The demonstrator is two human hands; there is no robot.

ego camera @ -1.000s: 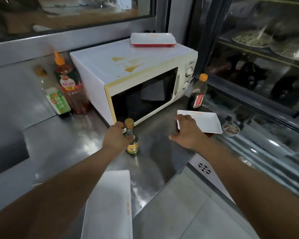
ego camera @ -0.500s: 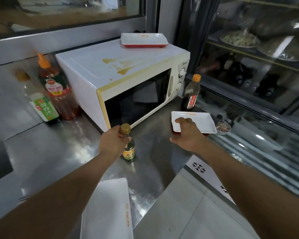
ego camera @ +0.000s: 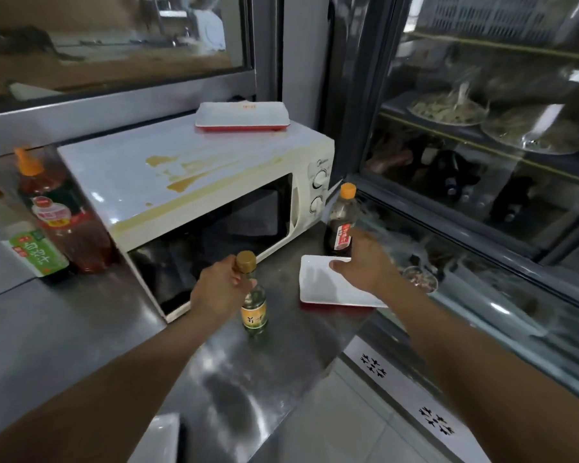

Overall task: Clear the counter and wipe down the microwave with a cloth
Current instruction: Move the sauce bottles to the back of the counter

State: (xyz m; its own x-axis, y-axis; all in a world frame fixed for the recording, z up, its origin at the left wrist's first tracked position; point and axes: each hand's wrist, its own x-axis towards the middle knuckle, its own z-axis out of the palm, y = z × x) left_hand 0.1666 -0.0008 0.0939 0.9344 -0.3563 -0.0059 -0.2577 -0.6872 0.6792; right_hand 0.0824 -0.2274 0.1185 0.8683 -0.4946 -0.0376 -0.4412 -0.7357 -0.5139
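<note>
Standing at 9 o'clock on the steel counter (ego camera: 64, 329): a green-label bottle (ego camera: 36, 252) and a big orange-cap oil bottle (ego camera: 61, 215), both left of the microwave (ego camera: 188, 182). Microwave at 11–12 o'clock, yellow-brown stains on top and along the door's upper edge; a white tray with red underside (ego camera: 243, 116) sits on its back right corner. No cloth in view.

Left hand (ego camera: 219, 289) at center, fingers curled round the neck of the small gold-cap bottle (ego camera: 253, 302), which stands upright on the counter just in front of the microwave door; same grip as half a second ago.

Right hand (ego camera: 365, 259) at 3 o'clock has changed: earlier it lay on the near edge of the white plate (ego camera: 331, 289), now it is lifted over the plate's far side, fingers spread and relaxed, holding nothing, just beside the dark sauce bottle (ego camera: 341, 222). Contact with that bottle cannot be told; the hand is motion-blurred.

Plate's right edge is hidden by the forearm. A small dish (ego camera: 420, 279) behind the wrist is blurry. White object at 6 o'clock (ego camera: 154, 442) is cut off by the frame. Display case (ego camera: 482, 145) contents at 2 o'clock are dim.
</note>
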